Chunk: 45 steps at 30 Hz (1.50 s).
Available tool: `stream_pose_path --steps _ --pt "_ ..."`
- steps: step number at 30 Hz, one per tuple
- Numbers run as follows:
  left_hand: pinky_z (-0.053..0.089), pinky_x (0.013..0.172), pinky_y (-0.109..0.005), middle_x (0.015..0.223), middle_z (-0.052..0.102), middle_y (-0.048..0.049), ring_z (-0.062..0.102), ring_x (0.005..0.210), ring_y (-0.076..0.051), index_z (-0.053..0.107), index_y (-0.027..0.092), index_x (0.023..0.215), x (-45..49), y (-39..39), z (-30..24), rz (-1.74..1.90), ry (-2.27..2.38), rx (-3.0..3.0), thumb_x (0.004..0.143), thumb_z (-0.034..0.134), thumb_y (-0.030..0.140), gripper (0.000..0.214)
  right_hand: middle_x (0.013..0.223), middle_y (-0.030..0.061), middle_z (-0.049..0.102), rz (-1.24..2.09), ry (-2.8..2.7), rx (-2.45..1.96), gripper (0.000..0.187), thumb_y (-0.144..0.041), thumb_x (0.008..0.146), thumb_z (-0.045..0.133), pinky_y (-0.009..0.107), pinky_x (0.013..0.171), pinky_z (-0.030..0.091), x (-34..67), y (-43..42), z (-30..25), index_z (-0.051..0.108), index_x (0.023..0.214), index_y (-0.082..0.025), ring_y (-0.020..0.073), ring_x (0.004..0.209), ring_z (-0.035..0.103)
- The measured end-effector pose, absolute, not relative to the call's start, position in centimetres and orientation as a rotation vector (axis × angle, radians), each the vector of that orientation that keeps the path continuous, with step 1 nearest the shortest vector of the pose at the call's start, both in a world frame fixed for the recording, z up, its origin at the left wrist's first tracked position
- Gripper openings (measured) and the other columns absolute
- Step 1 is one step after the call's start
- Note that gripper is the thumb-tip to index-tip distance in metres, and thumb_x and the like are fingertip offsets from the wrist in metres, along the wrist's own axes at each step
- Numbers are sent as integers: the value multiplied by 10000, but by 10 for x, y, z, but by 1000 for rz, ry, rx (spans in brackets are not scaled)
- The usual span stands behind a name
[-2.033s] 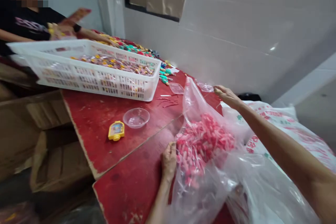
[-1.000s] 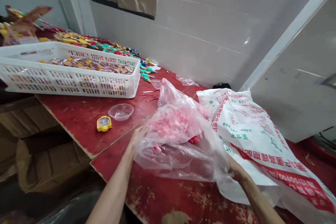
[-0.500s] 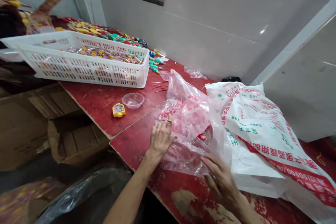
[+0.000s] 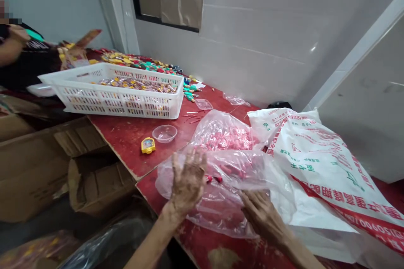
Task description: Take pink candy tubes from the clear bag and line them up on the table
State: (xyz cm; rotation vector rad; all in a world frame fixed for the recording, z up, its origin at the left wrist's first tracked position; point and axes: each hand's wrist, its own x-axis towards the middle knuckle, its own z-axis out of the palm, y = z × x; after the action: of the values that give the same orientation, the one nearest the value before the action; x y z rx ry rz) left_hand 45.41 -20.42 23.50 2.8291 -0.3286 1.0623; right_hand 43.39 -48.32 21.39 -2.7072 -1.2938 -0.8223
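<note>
Clear plastic bag of small pink pieces lies on the red table, near its front edge, touching the white printed sack on its right side.

Far left: a second person's arm and dark sleeve show at the picture edge, behind the table. Cardboard boxes stand below the table's left edge. A white slotted basket sits on the table's far left portion and holds wrapped, multicoloured items; more coloured items lie on the table behind it, along the wall. In front of the basket, a small yellow toy and a clear round dish rest just beside each other on bare table. A clear rectangular lid lies farther back, near the basket's right end.

Left hand: fingers spread, palm down, pressed flat on the bag's left portion. Not clenched; it grasps nothing.

Right hand: laid on the bag's lower right film, fingers extended toward the left. Whether any film is pinched beneath the fingers cannot be told.

Most pink pieces are heaped at the bag's far end; a few red ones lie between the two hands. The white printed sack carries red and green lettering and extends to the right edge.
</note>
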Motion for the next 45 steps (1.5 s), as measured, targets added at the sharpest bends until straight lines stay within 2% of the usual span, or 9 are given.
stream_pose_path --steps 4,8,14,18,23,27,34,41,45 --pt "-49 1088 -681 1412 440 -151 295 1366 -335 468 178 1322 487 -229 219 1025 -658 2693 892 505 254 438 1194 175 573 -1210 -1337 -2661 381 -174 919 482 523 998 365 439 -474 213 479 1295 -111 324 1157 497" --pt "280 1061 -566 989 685 -111 559 1128 -287 649 175 896 538 -217 218 581 -425 2432 864 426 119 232 1411 235 361 -1306 -1256 -2744 556 -298 847 622 638 1056 204 469 -488 217 425 1339 -130 402 1350 243" --pt "452 515 -257 467 507 13 492 446 -151 638 174 675 565 -209 242 242 -281 2219 837 499 400 310 1508 216 154 -971 -943 -3148 798 -322 780 688 705 1038 21 550 -491 223 302 1439 -92 377 1401 55" --pt "486 822 -368 885 674 -89 622 814 -223 627 149 1118 552 -221 257 381 -238 2260 838 502 337 360 1454 160 343 -512 -750 -3146 434 -179 896 453 650 1053 85 599 -477 226 480 1330 -169 326 1367 230" --pt "116 1089 -658 1442 410 -114 335 1330 -355 521 241 1305 548 -220 231 625 -621 2767 827 555 239 479 998 101 648 -296 -659 -3065 346 -202 978 282 527 1028 240 636 -468 224 625 998 -157 251 981 578" --pt "169 1027 -722 1382 488 -80 412 1288 -342 579 288 1243 579 -193 190 438 -261 2931 849 367 39 512 1159 114 600 -302 -683 -3036 308 -352 997 354 495 1057 230 653 -470 208 561 1120 -160 247 1102 525" --pt "350 1050 -480 1375 490 -125 429 1287 -247 515 187 1318 628 -187 163 434 -5 2830 866 365 78 489 1463 125 341 -333 -658 -3046 429 -345 996 314 596 1108 30 686 -461 169 396 1381 -175 255 1379 232" --pt "257 1057 -650 1426 424 -133 330 1346 -338 479 180 1347 602 -201 183 394 -70 2881 846 453 162 501 1506 144 233 -232 -631 -3035 543 -358 981 276 614 1098 -21 699 -453 169 272 1462 -106 251 1408 151" --pt "222 1130 -557 1459 363 -163 277 1379 -306 446 112 1372 541 -224 182 728 -345 2872 849 445 141 524 1502 159 232 -114 -622 -3010 597 -382 959 334 603 1102 9 690 -453 182 252 1473 -89 278 1402 167"
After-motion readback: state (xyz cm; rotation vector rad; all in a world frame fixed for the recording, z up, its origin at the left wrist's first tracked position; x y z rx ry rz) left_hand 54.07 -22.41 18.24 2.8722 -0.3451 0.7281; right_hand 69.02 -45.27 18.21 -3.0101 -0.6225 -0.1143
